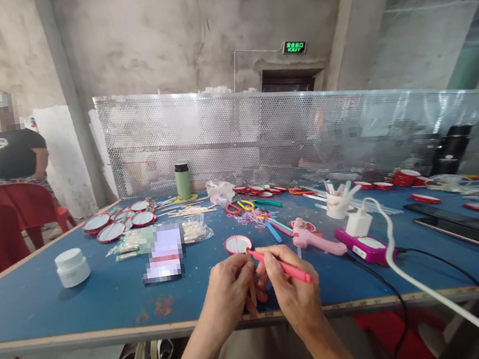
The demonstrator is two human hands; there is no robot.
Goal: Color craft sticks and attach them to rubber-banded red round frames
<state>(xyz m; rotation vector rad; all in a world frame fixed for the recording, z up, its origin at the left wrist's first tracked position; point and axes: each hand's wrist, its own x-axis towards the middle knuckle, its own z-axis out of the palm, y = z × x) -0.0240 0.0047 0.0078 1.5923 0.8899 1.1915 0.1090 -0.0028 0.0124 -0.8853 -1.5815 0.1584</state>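
My left hand [225, 293] pinches a thin flat wooden stick [252, 290] close to the table's front edge. A pinkish-red marker pen [296, 271] is gripped in my right hand [298, 299], its tip against the upper end of the stick. Just beyond my fingertips lies a small round white disc with a red rim [238, 243]; whether the stick touches it I cannot tell. A pink glue gun [319, 238] rests on the table to the right of my hands.
Left on the blue table [119, 306] are a white jar [72, 267], a phone [165, 252] and bagged sticks [195, 230]. Pliers [247, 205], a cup of pens [336, 204] and a purple power strip [367, 249] with cables lie right. A person [9, 143] stands far left.
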